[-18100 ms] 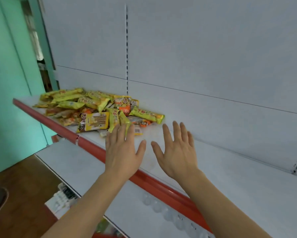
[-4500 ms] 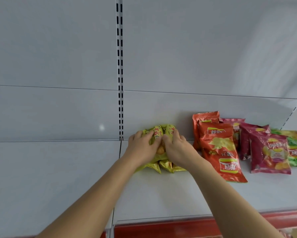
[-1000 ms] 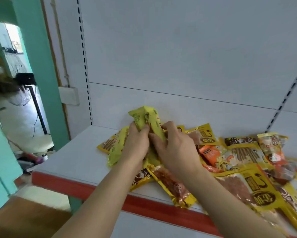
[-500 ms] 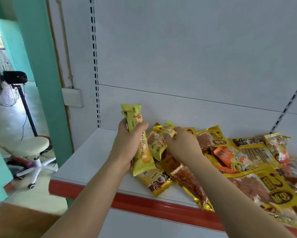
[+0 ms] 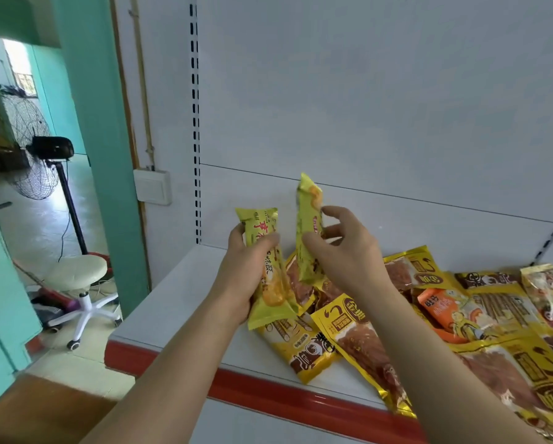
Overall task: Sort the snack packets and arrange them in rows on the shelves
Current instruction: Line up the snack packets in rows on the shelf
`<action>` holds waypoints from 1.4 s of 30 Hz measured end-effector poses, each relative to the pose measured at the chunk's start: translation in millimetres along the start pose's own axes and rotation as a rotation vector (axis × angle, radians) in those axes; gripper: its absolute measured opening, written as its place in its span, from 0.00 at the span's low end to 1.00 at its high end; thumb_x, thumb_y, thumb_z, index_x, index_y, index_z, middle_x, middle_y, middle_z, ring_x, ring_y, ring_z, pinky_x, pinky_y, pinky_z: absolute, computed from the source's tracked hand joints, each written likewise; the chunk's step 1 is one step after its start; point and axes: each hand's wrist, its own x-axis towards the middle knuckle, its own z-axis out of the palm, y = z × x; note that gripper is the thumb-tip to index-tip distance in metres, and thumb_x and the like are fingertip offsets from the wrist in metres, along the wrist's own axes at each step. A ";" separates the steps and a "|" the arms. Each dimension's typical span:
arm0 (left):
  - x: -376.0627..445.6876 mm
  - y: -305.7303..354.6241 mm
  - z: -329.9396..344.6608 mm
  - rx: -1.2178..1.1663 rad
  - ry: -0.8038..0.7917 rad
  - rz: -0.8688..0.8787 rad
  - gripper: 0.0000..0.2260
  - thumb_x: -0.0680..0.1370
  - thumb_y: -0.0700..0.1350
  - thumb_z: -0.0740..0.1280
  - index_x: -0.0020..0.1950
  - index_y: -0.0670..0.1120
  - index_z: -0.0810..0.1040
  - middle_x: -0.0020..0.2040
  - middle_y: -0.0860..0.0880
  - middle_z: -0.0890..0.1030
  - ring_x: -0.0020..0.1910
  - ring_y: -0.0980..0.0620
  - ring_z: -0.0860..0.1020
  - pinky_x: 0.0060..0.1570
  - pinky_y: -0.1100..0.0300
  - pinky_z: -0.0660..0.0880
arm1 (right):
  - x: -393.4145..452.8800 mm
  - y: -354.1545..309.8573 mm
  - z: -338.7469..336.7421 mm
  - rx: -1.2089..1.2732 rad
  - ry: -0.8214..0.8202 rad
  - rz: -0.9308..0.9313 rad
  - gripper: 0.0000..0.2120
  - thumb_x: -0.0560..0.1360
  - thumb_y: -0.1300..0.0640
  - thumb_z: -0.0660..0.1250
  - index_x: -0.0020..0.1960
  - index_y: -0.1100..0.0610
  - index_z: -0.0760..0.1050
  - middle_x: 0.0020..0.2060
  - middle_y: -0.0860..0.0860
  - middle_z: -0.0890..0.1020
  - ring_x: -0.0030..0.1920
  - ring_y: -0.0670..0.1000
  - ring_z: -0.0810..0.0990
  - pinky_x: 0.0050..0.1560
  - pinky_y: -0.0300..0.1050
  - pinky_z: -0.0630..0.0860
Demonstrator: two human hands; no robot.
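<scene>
Head view: both hands up, one packet each, over the pile

Left hand (image 5: 248, 267) wraps its fingers round a yellow-green packet (image 5: 267, 267), held upright, tilted. Right hand (image 5: 345, 254) pinches a second packet (image 5: 307, 229) between thumb and fingers, upright, just right of the first; the two packets are apart. Both are above the left end of the pile (image 5: 445, 312), mixed yellow and orange packs lying flat on the shelf (image 5: 179, 293). Stool (image 5: 76, 277) and fan (image 5: 35, 152) are left of the pile, past the shelf end.
</scene>
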 end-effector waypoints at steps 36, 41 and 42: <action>-3.7 0.0 -85.5 0.044 0.200 0.064 0.52 0.69 0.48 0.82 0.82 0.62 0.52 0.59 0.54 0.83 0.52 0.50 0.86 0.49 0.47 0.84 | 10.2 1.2 92.3 -0.558 -0.391 0.072 0.19 0.75 0.45 0.66 0.60 0.56 0.72 0.44 0.52 0.78 0.47 0.56 0.77 0.41 0.46 0.74; -5.3 1.3 -81.8 0.023 0.167 0.073 0.47 0.70 0.48 0.82 0.80 0.63 0.56 0.60 0.53 0.84 0.51 0.49 0.87 0.47 0.46 0.85 | -7.1 -13.3 50.8 -0.121 -0.038 0.035 0.24 0.79 0.45 0.64 0.73 0.48 0.68 0.39 0.47 0.79 0.37 0.48 0.78 0.33 0.43 0.72; -4.8 1.0 -76.7 0.029 0.142 0.082 0.44 0.70 0.48 0.82 0.77 0.62 0.59 0.60 0.53 0.84 0.50 0.50 0.87 0.46 0.47 0.85 | -14.1 -18.2 42.7 0.001 -0.009 0.030 0.23 0.79 0.44 0.65 0.73 0.44 0.68 0.41 0.45 0.79 0.35 0.44 0.79 0.32 0.40 0.73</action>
